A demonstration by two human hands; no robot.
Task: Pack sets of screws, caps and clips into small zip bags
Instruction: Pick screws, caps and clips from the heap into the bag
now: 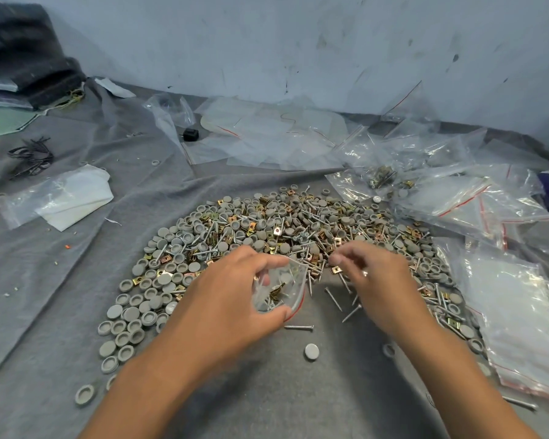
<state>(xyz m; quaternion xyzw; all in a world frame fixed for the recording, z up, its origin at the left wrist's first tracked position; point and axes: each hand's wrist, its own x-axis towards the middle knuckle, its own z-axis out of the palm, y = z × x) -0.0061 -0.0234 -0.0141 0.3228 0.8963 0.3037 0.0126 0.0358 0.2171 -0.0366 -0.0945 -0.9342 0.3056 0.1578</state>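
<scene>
Caps (pixel 130 315): just left of my left fingers, a loose spread of small grey plastic discs, some dome up, some hollow side up. I judge them light and a bit slick, best pinched by the rim one at a time.

Left hand (pixel 232 299): fingers and thumb curled round the small zip bag (pixel 281 288), thumb at its near edge, fingertips at the far edge, keeping the mouth spread toward the pile.

Bag: thin clear film with a red zip line, soft and crinkly, so I'd hold it by the mouth edges, not the belly. Screws and brass-coloured clips already lie in the bottom of it.

Pile (pixel 298 226): just beyond both sets of fingertips, caps, long screws and clips all mixed.

Screws (pixel 333 299): between my two hands, thin, stiff, pointed; I'd pick them mid-shank.

Right hand (pixel 371 277): fingertips bunched in a pinch at the pile's near edge, just above a clip (pixel 335 270). It is blurred, so I cannot tell whether anything is held.

Clips: small folded metal squares, hard, sharp-edged; take them by the flat sides.
</scene>
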